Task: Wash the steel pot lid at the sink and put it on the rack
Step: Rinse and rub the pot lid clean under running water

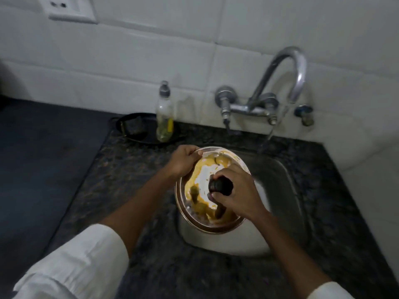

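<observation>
The steel pot lid is a round shiny disc with a black knob at its middle, held over the left part of the sink. Its surface mirrors yellowish and white shapes. My left hand pinches the lid's far left rim. My right hand is wrapped around the black knob from the right. A thin stream of water falls from the tap into the sink, to the right of the lid and apart from it. No rack is in view.
A clear soap bottle with yellow-green liquid stands on a dark round tray behind the sink at the left. Dark speckled stone counter surrounds the sink. A white tiled wall with a socket rises behind.
</observation>
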